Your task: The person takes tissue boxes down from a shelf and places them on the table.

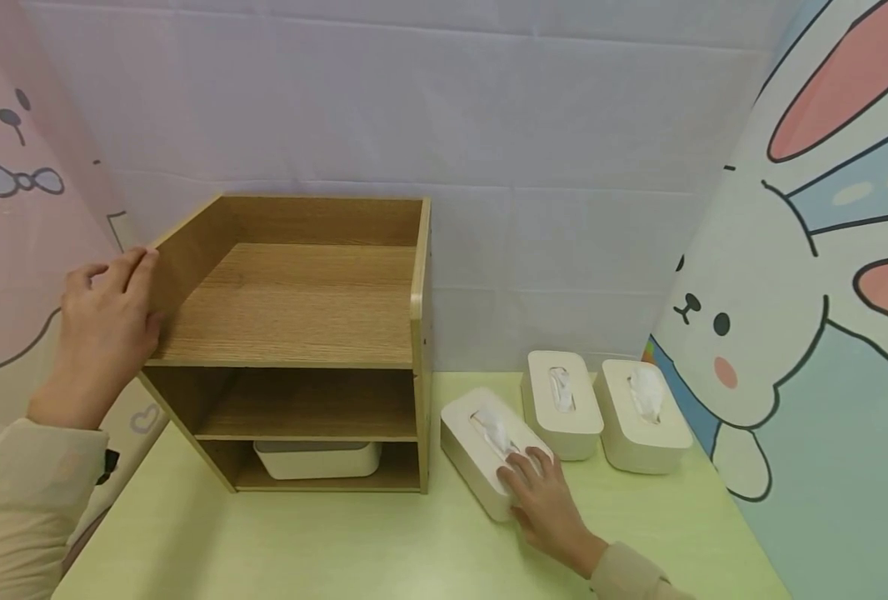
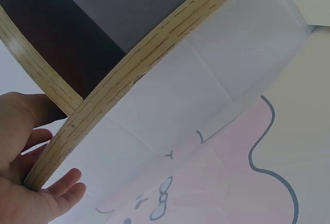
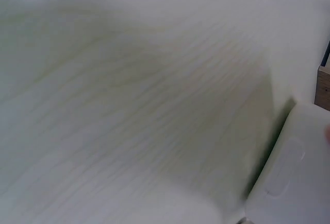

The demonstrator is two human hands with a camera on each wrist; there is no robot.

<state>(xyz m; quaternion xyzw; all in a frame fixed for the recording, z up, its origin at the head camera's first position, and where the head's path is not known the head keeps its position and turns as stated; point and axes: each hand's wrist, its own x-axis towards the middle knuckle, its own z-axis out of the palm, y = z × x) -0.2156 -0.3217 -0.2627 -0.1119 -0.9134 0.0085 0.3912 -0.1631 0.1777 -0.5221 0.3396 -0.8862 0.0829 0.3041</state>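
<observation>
Pale green table [image 1: 316, 546] before a creased white sheet [image 1: 489, 108]
Printed rabbit [image 1: 774, 342] at right; pink bow-tied figure [image 1: 9, 258] at left.

Playroom-like nook with cartoon rabbit panel [image 1: 770, 333] and creased pale backdrop [image 1: 564, 125].

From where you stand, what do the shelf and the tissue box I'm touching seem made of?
Shelf: probably wood-grained board, satin, with brown streaks along its edges; solid wood possible. Tissue box: likely matte white plastic, judging by its smooth, rounded corners.
</observation>
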